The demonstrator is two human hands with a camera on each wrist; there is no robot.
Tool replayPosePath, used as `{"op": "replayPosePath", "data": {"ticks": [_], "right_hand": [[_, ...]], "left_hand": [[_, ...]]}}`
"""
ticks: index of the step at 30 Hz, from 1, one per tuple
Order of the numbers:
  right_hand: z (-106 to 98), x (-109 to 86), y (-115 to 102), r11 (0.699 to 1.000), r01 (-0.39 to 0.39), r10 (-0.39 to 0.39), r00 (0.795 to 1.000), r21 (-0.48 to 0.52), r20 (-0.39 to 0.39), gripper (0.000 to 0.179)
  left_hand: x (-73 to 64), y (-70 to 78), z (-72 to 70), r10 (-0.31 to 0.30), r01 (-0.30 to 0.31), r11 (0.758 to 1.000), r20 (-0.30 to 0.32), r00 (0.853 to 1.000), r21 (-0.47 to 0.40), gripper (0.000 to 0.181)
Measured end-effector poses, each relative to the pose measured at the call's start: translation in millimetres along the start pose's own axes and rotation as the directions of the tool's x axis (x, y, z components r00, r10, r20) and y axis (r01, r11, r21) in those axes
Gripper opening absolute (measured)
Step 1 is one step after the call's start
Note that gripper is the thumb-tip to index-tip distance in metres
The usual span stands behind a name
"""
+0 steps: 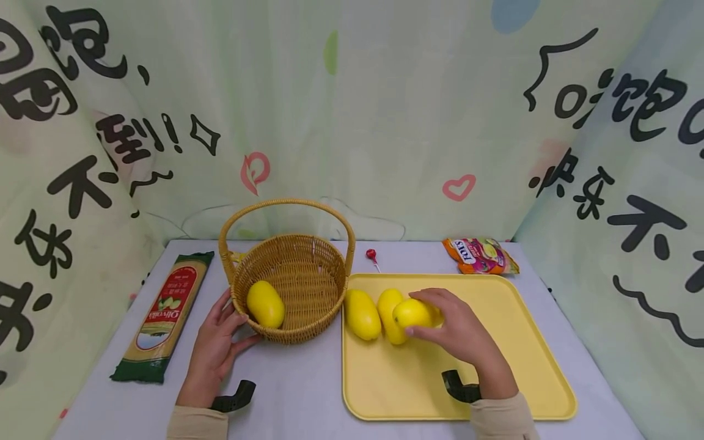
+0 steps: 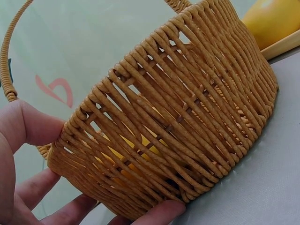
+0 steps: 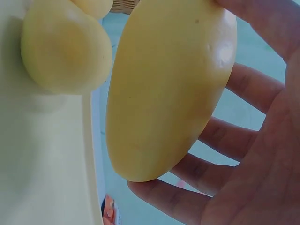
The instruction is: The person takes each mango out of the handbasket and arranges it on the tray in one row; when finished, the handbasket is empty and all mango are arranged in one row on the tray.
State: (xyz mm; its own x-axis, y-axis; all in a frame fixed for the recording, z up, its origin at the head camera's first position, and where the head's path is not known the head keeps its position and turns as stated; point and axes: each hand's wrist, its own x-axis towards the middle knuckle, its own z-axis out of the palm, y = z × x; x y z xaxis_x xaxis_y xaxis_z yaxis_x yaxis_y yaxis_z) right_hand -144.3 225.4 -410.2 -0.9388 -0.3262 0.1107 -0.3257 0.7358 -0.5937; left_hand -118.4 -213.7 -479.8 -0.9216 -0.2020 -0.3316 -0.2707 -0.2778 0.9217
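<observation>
My left hand point(image 1: 211, 351) grips the near left side of a wicker basket point(image 1: 310, 275), with the thumb at the rim and fingers low on the wall in the left wrist view. The basket tilts toward me, its tall handle arching up. Inside it lies one yellow mango point(image 1: 266, 304). Over the yellow tray point(image 1: 440, 385), my right hand point(image 1: 462, 327) holds another mango point(image 3: 168, 93) between thumb and fingers. Two more mangoes, the left one point(image 1: 362, 315) and the right one point(image 1: 387, 305), lie at the tray's left edge; the held one partly covers the right one.
A long green and brown Olivoila packet point(image 1: 165, 318) lies left of the basket. Behind the tray are a red lollipop point(image 1: 371, 254) and a colourful candy bag point(image 1: 484, 255). Printed curtains point(image 1: 385, 122) enclose the table at the back and sides.
</observation>
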Motion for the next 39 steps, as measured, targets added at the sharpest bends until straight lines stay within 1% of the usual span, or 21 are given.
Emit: {"op": "replayPosePath", "data": {"ticks": [6,14,25,28,34,39], "right_hand": [[-2.5,1.5,8.2,1.0,-0.018,0.018,1.0,-0.008,-0.003,0.064],[-7.7,3.4,20.7,0.998,-0.055,0.055,0.998,-0.032,-0.007,0.064],[-6.1,4.8,32.5,0.995,-0.091,0.091,0.996,-0.042,0.014,0.066],[-5.1,4.6,35.2,0.993,-0.105,0.106,0.994,-0.048,0.031,0.065],[-2.1,4.5,42.0,0.984,-0.167,0.171,0.982,-0.058,0.076,0.067],[0.1,4.4,47.1,0.983,-0.175,0.18,0.98,-0.063,0.088,0.068]], "left_hand": [[-0.3,-0.3,0.3,-0.006,0.006,1.0,-0.001,1.0,0.001,0.077],[0.6,1.1,0.6,0.002,-0.002,1.0,-0.002,1.0,0.003,0.076],[0.8,0.7,0.0,0.002,-0.002,1.0,0.0,1.0,0.001,0.076],[0.8,0.5,-0.2,0.003,-0.003,1.0,0.003,1.0,-0.001,0.077],[0.6,0.5,-0.4,0.003,-0.003,1.0,0.003,1.0,-0.004,0.076],[0.3,0.5,-0.2,0.003,-0.003,1.0,0.004,1.0,-0.005,0.076]]}}
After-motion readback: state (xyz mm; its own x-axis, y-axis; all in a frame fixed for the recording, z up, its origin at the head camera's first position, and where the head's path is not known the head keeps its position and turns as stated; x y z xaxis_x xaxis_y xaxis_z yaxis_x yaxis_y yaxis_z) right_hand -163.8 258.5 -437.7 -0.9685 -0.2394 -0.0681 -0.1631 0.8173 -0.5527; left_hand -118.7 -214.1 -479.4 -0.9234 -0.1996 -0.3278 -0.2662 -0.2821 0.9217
